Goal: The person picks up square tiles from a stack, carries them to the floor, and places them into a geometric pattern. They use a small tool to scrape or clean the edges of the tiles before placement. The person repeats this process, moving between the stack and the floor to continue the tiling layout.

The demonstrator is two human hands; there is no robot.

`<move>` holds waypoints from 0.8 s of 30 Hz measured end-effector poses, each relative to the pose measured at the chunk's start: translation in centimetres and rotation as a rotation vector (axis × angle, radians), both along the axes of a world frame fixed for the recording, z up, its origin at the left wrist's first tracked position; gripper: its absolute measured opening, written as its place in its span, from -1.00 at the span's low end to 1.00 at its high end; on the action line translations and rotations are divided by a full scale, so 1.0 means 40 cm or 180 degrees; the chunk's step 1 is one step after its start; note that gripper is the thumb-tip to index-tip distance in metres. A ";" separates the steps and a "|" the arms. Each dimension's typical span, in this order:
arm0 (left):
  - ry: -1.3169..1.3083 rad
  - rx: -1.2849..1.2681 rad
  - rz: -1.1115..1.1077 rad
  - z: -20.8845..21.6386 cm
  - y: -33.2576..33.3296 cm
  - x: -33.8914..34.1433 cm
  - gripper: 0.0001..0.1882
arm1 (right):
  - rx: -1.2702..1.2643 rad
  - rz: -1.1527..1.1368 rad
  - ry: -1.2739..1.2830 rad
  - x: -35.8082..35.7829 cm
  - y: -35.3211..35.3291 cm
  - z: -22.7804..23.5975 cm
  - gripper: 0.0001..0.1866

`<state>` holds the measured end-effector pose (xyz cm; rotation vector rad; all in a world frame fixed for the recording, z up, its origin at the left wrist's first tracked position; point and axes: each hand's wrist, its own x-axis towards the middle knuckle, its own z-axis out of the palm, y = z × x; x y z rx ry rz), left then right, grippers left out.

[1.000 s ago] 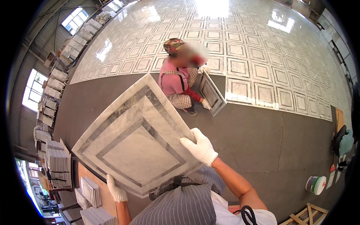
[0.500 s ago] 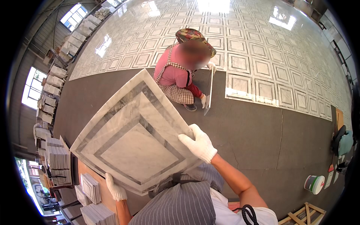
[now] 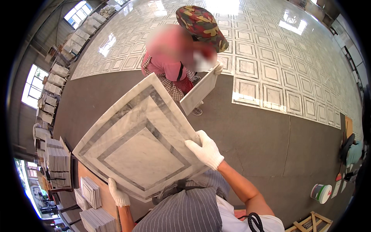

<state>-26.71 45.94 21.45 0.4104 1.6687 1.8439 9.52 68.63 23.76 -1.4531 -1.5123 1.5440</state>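
Marble tile held off the grey floor: right hand fingers clamp its right edge, left hand grips the lower edge. Co-worker now closer, raising a smaller tile; carrying continues.
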 end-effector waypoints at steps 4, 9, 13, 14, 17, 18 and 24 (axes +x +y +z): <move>0.0024 0.0060 0.0058 -0.017 -0.015 -0.008 -0.48 | 0.0047 0.0047 0.0011 -0.004 0.006 0.001 -0.45; 0.0069 0.0126 0.0178 -0.023 -0.020 0.009 -0.46 | 0.0086 0.0081 0.0057 -0.005 0.017 0.001 -0.45; 0.0048 0.0094 0.0189 0.005 -0.006 0.052 -0.44 | 0.0063 0.0134 0.0016 -0.008 0.027 0.004 -0.50; 0.0070 0.0063 0.0193 0.007 -0.004 0.058 -0.44 | 0.0021 0.0149 -0.0026 -0.008 0.030 0.006 -0.51; 0.0207 0.0089 0.0142 0.018 -0.020 0.044 -0.46 | 0.0073 0.0121 -0.0037 -0.016 0.023 0.007 -0.55; 0.0259 0.0099 0.0131 0.015 -0.027 0.036 -0.47 | 0.0104 0.0114 -0.0027 -0.022 0.025 0.005 -0.56; 0.0301 -0.0152 0.0286 0.056 0.002 0.068 -0.47 | 0.0174 -0.0049 0.0284 -0.025 0.035 -0.012 -0.69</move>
